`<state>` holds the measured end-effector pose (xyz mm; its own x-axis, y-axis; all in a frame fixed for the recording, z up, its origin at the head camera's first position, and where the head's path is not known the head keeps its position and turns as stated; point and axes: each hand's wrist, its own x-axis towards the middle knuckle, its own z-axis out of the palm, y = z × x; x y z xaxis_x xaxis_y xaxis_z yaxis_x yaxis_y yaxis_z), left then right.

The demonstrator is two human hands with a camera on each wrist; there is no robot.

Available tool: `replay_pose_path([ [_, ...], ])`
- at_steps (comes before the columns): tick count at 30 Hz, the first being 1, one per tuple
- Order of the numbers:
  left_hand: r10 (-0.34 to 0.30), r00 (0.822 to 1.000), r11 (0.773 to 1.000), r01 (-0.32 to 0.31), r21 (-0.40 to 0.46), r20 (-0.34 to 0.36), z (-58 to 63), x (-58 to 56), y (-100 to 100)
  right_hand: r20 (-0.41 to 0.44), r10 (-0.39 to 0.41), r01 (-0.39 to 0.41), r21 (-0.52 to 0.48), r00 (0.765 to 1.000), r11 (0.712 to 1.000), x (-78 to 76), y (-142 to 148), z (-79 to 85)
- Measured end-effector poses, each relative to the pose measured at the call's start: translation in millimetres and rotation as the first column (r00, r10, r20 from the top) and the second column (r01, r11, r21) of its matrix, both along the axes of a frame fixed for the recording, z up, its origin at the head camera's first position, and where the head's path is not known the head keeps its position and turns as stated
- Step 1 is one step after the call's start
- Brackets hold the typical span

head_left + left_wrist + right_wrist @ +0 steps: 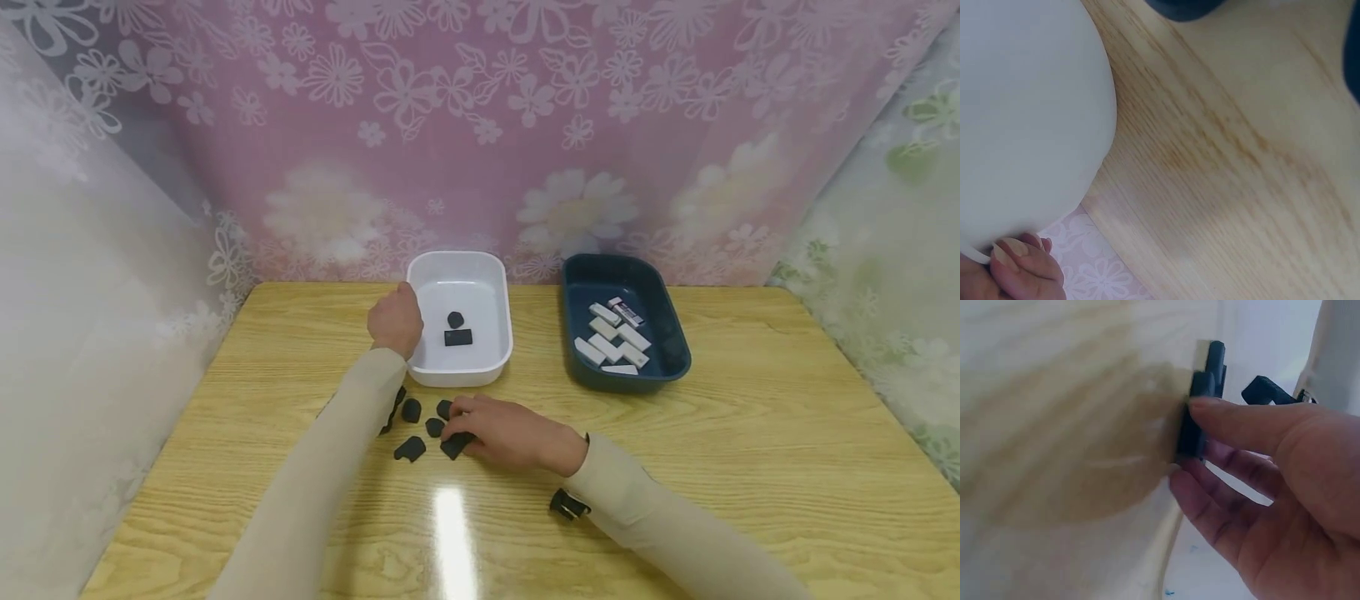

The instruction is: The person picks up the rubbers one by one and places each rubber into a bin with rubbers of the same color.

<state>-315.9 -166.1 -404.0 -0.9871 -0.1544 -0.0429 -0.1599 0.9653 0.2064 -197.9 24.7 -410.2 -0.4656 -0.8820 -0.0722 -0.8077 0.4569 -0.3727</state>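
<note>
Black pieces (411,411) lie on the tabletop (750,433), well in from its left edge, and among them the right hand (512,433) pinches a dark block (455,447). The left hand (396,322) grips the left rim of the white tub (459,378) near the tabletop's back edge, left of the navy tub (630,384).

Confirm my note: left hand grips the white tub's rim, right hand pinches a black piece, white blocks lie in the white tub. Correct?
One error: the white blocks lie in the dark blue tub, not the white tub, as the head view shows. The rest stands.
</note>
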Motion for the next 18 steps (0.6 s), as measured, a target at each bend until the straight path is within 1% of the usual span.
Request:
replay_pose_path([
  [5, -0.001, 1.000, 1.000, 0.001, 0.000, -0.001, -0.7, -1.2, -0.3, 0.023, -0.001, 0.000, 0.031, 1.000, 1.000, -5.7, -3.0, 2.4],
  [11, 0.005, 1.000, 1.000, -0.005, 0.000, -0.024, -2.3, -2.0, -1.5, 0.032, 0.030, -0.031, 0.031, 0.999, 0.999, -10.3, -3.0, 0.9],
  [13, 0.006, 1.000, 1.000, -0.006, 0.002, -0.025, -2.6, -1.9, -1.8, 0.046, 0.026, -0.027, 0.034, 0.999, 0.999, -11.4, -1.5, 2.0],
  [15, 0.006, 1.000, 1.000, -0.006, 0.003, -0.019, -2.8, -1.8, -1.8, 0.077, 0.013, -0.016, 0.033, 0.997, 0.999, -12.6, 0.9, 6.3],
  [18, 0.005, 1.000, 1.000, -0.005, 0.002, -0.016, -2.4, -1.5, -1.5, 0.129, -0.001, 0.001, 0.004, 0.992, 1.000, -17.2, 4.7, 19.3],
])
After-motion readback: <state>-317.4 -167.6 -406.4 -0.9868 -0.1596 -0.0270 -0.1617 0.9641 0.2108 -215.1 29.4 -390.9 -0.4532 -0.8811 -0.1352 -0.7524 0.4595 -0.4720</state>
